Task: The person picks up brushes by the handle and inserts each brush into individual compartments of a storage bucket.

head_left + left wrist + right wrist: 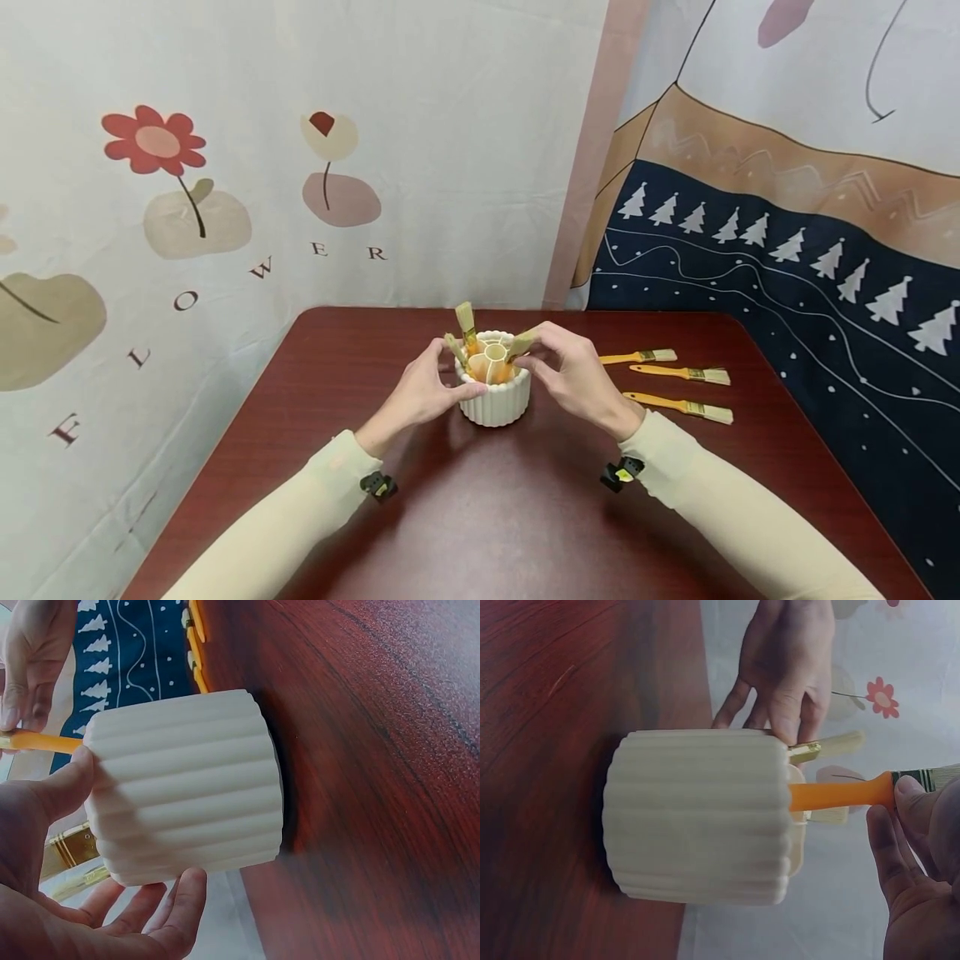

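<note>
A white ribbed brush holder (495, 407), divided inside, stands upright on the table. My left hand (420, 387) grips it from the left, thumb at the rim and fingers along its side, as the left wrist view shows. My right hand (577, 375) pinches a paintbrush (840, 796) near its ferrule; the orange handle reaches down into the holder, bristles up. Two more paintbrushes are in the holder bristles up: one at the back (466, 319) and one on the left (453, 350). The lower handle ends are hidden inside the holder.
Three paintbrushes with yellow-orange handles lie on the dark red table (480, 517) right of the holder: a far one (637, 357), a middle one (678, 372) and a near one (677, 406). Patterned cloths (465, 150) hang behind and right of the table.
</note>
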Demonstrator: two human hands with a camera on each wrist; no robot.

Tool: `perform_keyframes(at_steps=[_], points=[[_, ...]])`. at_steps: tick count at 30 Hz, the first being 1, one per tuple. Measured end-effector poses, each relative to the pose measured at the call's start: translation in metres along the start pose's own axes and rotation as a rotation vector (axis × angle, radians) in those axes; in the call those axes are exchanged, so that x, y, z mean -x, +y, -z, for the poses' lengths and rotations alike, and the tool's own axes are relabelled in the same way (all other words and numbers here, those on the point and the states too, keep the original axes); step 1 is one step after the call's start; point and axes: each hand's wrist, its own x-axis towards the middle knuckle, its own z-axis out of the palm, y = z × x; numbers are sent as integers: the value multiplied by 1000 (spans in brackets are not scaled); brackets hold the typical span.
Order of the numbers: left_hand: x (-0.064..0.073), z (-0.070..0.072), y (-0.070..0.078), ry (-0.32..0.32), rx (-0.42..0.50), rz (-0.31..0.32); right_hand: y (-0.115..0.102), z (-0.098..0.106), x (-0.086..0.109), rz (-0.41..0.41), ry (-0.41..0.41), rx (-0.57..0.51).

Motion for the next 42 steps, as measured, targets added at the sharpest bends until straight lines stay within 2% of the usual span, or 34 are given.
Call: perform_keyframes(at_steps=[8, 18, 25, 33, 42], points=[[1, 0, 0, 9, -5, -3, 6, -12, 1, 52, -11, 65], [1, 0, -1, 6, -2, -1, 10, -24, 3, 60, -55, 115], [2, 0, -2, 1, 10, -6, 12, -31, 5, 95, -68, 168], [2, 0, 0, 5, 10, -11, 12, -32, 8, 71, -66, 175], [1, 0, -1, 3, 3, -11, 10, -32, 10, 42, -75, 136]])
